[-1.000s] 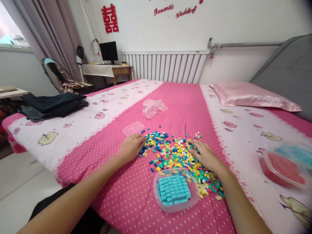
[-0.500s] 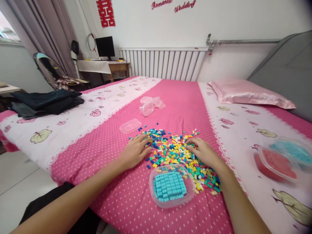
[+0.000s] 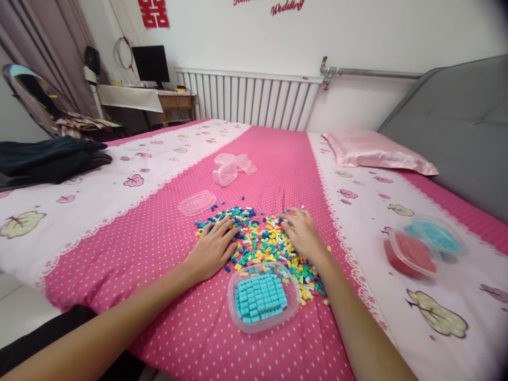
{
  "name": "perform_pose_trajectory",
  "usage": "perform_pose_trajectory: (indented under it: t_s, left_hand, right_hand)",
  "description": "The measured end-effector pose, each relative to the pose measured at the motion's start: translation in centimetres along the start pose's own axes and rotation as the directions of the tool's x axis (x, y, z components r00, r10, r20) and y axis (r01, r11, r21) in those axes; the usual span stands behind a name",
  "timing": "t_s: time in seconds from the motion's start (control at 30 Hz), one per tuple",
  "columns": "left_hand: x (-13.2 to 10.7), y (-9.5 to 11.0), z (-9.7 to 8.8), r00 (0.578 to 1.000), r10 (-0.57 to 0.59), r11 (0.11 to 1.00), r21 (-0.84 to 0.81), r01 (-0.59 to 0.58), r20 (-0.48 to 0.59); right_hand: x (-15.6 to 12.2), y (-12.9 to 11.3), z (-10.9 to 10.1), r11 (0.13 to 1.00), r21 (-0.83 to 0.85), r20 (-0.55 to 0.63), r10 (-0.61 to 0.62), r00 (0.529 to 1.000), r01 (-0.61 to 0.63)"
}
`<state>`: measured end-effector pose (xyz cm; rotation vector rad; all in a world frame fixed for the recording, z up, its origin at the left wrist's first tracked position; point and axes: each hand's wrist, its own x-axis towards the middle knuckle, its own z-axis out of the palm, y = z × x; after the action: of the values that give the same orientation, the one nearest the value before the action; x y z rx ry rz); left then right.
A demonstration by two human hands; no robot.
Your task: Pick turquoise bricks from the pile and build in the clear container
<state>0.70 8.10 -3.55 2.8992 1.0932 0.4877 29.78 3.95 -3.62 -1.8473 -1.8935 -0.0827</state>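
Observation:
A pile of small building bricks [image 3: 260,246] in blue, yellow, green, white and red lies spread on the bed. My left hand [image 3: 211,247] rests at its left side, fingers apart and touching the blue bricks. Over the right side of the pile, my right hand [image 3: 304,235] has its fingers spread and slightly bent, with no brick visible in it. Just in front of the pile sits a clear plastic tub [image 3: 291,312], holding turquoise bricks [image 3: 260,296] packed in rows.
A clear lid [image 3: 197,203] lies beyond my left hand, and more clear containers [image 3: 227,172] lie farther back. On the right are a tub of red bricks [image 3: 413,255] and one of blue pieces [image 3: 434,235]. Dark clothes [image 3: 51,159] and a pink pillow [image 3: 377,151] lie on the bed.
The view has turned to the right, so the scene sits farther left. My right hand has shifted slightly left and away over the pile; my left hand stays near the same spot.

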Motion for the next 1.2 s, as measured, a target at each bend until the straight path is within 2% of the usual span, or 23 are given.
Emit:
perform_pose_trajectory:
  t_s: [0.1,0.23,0.5,0.67,0.8,0.97,1.1,1.2]
  left_hand:
    - [0.1,0.1,0.1,1.0,0.002,1.0,0.002,-0.002,-0.005]
    - [0.0,0.1,0.4,1.0,0.001,1.0,0.001,-0.001,-0.018]
    - [0.1,0.0,0.5,1.0,0.007,1.0,0.017,-0.007,-0.01]
    - [0.1,0.3,0.2,0.999,0.005,1.0,0.012,-0.005,-0.037]
    - [0.1,0.6,-0.5,0.995,-0.007,1.0,-0.005,0.006,-0.098]
    - [0.0,1.2,-1.8,0.987,0.034,0.997,-0.065,-0.045,-0.159]
    - [-1.1,3.0,-3.7,0.981,0.06,0.986,-0.144,-0.087,-0.183]
    - [-2.0,4.6,-4.9,0.972,0.099,0.947,-0.279,-0.158,-0.215]
  right_hand:
    - [0.9,-1.1,1.2,0.998,-0.058,0.005,-0.021,1.0,0.021]
    - [1.2,-0.9,2.3,0.996,-0.091,0.012,0.009,1.0,-0.008]
    - [1.0,0.0,2.0,1.0,0.006,0.005,0.022,1.0,-0.022]
    - [1.0,0.1,0.0,0.986,0.163,0.009,0.044,0.999,-0.045]
    - [0.5,-0.8,-2.1,0.946,0.316,0.065,0.055,0.996,-0.073]
    - [-1.1,-4.6,-4.7,0.868,0.496,0.167,-0.074,0.983,-0.019]
    - [-2.6,-8.0,-6.5,0.803,0.596,0.251,-0.197,0.948,0.009]
    - [-3.2,-9.4,-7.0,0.771,0.637,0.3,-0.217,0.929,-0.025]
